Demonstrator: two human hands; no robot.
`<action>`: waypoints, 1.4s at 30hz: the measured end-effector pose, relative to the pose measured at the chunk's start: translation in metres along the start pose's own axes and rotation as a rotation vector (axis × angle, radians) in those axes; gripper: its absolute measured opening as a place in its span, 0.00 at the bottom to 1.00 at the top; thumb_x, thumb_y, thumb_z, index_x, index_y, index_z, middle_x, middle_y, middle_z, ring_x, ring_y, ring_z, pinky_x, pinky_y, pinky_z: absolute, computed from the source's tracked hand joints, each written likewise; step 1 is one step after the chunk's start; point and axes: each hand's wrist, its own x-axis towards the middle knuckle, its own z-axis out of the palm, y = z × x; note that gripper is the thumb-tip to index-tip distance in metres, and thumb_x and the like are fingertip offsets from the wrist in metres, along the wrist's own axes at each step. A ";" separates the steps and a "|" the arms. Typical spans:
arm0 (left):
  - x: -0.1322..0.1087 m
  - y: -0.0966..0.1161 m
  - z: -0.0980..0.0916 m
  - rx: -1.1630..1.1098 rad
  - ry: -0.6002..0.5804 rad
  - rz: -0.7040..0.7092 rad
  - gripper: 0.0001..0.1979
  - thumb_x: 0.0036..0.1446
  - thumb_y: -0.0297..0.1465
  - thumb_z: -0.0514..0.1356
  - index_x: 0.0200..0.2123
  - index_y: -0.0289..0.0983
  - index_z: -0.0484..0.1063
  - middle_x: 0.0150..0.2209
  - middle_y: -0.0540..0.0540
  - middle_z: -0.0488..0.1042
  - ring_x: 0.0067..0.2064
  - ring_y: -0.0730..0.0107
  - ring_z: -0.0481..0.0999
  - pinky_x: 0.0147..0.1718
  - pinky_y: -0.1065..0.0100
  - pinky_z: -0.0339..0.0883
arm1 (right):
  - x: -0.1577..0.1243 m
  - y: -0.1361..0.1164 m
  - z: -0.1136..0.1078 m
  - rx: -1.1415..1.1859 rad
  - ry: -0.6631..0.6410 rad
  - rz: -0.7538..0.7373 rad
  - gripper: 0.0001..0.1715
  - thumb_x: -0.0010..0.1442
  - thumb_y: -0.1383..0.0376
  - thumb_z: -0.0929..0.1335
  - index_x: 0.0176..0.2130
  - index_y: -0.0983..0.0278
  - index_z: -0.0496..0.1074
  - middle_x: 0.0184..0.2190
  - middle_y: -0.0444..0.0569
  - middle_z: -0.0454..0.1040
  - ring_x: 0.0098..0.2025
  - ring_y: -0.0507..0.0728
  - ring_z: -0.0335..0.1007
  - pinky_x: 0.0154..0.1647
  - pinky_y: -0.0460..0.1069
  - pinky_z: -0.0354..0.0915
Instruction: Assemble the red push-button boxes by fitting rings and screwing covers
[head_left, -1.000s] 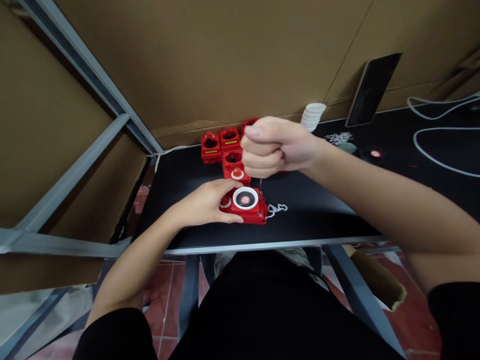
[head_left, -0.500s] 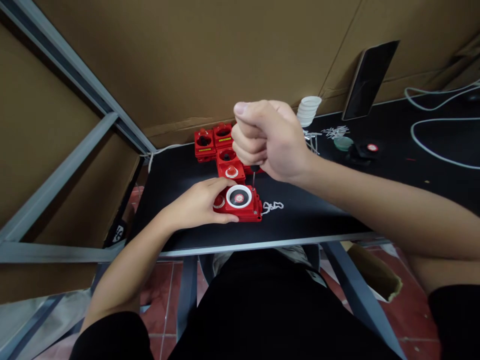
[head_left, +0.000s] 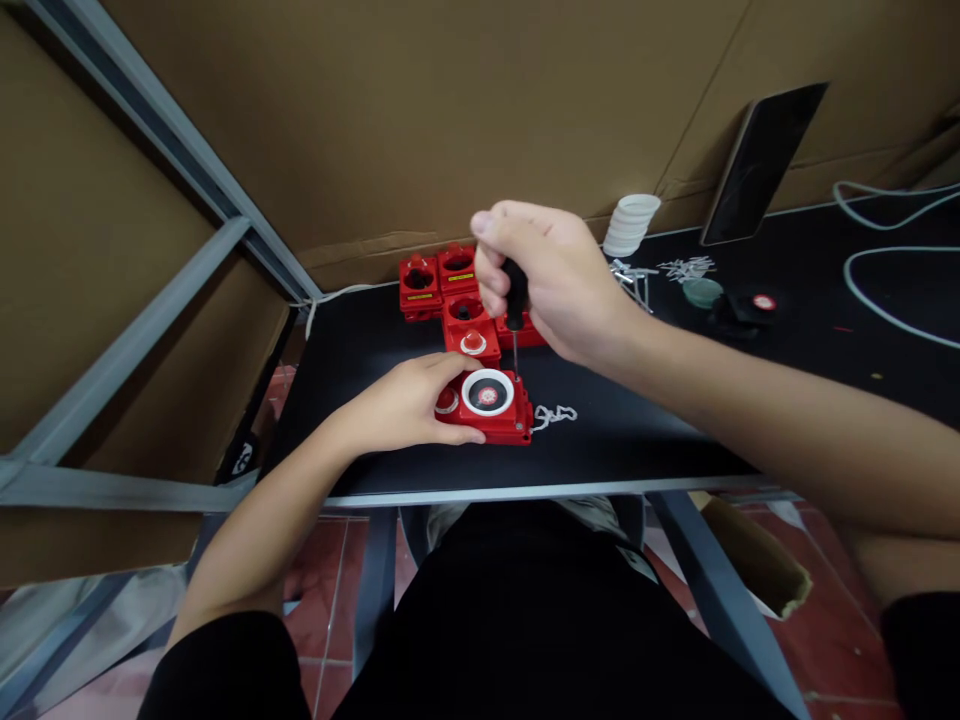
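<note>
My left hand (head_left: 409, 405) grips the left end of a red box (head_left: 501, 432) lying on the black table, its thumb along the near side and fingers over the far side. A white ring (head_left: 468, 408) surrounds a black round centre with a red-and-white emblem on the box's top. Above the box, my right hand (head_left: 547, 275) is closed around the black handle of a screwdriver (head_left: 515, 310). The upright shaft reaches down to the box's far right corner, where a screw sits. From the box's right end trails a white chain (head_left: 555, 414).
Behind stand several similar red housings (head_left: 471, 318). Farther right are a stack of white rings (head_left: 631, 225), loose screws (head_left: 688, 268), a greenish dish (head_left: 703, 292), a black part (head_left: 739, 308) and a dark panel (head_left: 765, 160) leaning on the cardboard wall (head_left: 450, 120). White cables lie at far right.
My right hand's fingers have loosened and turned on the handle, so more of the screwdriver shows. The left hand keeps its hold on the box. The whole view has shifted slightly.
</note>
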 end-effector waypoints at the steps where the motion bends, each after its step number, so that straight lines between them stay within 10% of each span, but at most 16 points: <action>1: 0.000 0.000 0.001 -0.009 0.000 0.003 0.34 0.60 0.45 0.81 0.63 0.37 0.77 0.59 0.38 0.85 0.56 0.50 0.86 0.58 0.57 0.77 | -0.003 0.003 0.003 0.019 0.052 -0.011 0.32 0.70 0.50 0.81 0.27 0.60 0.66 0.23 0.39 0.65 0.23 0.49 0.61 0.26 0.46 0.62; 7: -0.001 0.002 0.001 -0.026 0.012 0.003 0.35 0.60 0.44 0.81 0.64 0.38 0.76 0.59 0.38 0.85 0.55 0.50 0.86 0.58 0.56 0.77 | -0.008 0.001 0.002 0.098 -0.060 0.052 0.40 0.73 0.45 0.76 0.25 0.58 0.54 0.18 0.35 0.48 0.19 0.46 0.36 0.18 0.45 0.39; 15: 0.000 0.003 -0.001 -0.022 -0.011 -0.007 0.36 0.61 0.47 0.80 0.65 0.39 0.76 0.60 0.38 0.85 0.56 0.49 0.86 0.59 0.56 0.77 | -0.002 -0.004 -0.013 0.228 -0.587 0.096 0.42 0.77 0.46 0.72 0.21 0.58 0.52 0.15 0.34 0.44 0.16 0.46 0.36 0.16 0.45 0.42; 18: 0.000 0.003 -0.002 -0.026 -0.006 -0.006 0.35 0.61 0.46 0.80 0.65 0.38 0.76 0.59 0.38 0.85 0.56 0.49 0.86 0.58 0.57 0.77 | 0.000 -0.002 -0.009 0.215 -0.534 0.081 0.41 0.80 0.42 0.67 0.22 0.59 0.57 0.15 0.35 0.48 0.16 0.47 0.38 0.16 0.46 0.43; 23: -0.001 0.002 -0.002 -0.037 -0.002 -0.002 0.34 0.60 0.45 0.80 0.64 0.39 0.77 0.60 0.38 0.85 0.55 0.49 0.87 0.56 0.58 0.78 | -0.002 -0.003 0.005 0.064 -0.058 0.069 0.35 0.79 0.41 0.68 0.29 0.61 0.70 0.25 0.44 0.68 0.23 0.52 0.61 0.28 0.50 0.64; 27: -0.001 0.002 -0.002 -0.025 -0.003 -0.006 0.34 0.61 0.46 0.80 0.64 0.39 0.76 0.59 0.39 0.85 0.55 0.50 0.87 0.57 0.57 0.78 | -0.006 -0.002 0.010 0.087 0.149 0.041 0.30 0.76 0.48 0.73 0.28 0.60 0.67 0.26 0.42 0.63 0.25 0.51 0.59 0.28 0.48 0.61; 31: -0.002 0.001 -0.003 0.001 -0.004 -0.010 0.34 0.60 0.47 0.81 0.63 0.38 0.77 0.58 0.40 0.85 0.54 0.50 0.87 0.57 0.57 0.78 | -0.004 -0.005 -0.001 0.134 -0.044 0.054 0.40 0.75 0.46 0.74 0.23 0.59 0.54 0.19 0.37 0.48 0.20 0.49 0.41 0.19 0.46 0.47; 37: -0.002 0.001 -0.004 0.006 -0.033 -0.016 0.36 0.63 0.47 0.79 0.67 0.38 0.76 0.61 0.38 0.84 0.58 0.49 0.86 0.60 0.56 0.76 | 0.015 -0.010 -0.030 0.214 -0.701 0.202 0.46 0.76 0.40 0.70 0.19 0.57 0.50 0.13 0.37 0.45 0.17 0.48 0.36 0.15 0.45 0.45; 42: -0.002 0.001 -0.006 0.027 -0.024 -0.003 0.35 0.63 0.46 0.80 0.66 0.38 0.76 0.63 0.38 0.84 0.59 0.49 0.86 0.61 0.57 0.76 | 0.016 -0.012 -0.019 0.104 -0.465 0.082 0.42 0.79 0.37 0.67 0.23 0.60 0.64 0.18 0.42 0.62 0.20 0.51 0.58 0.22 0.47 0.62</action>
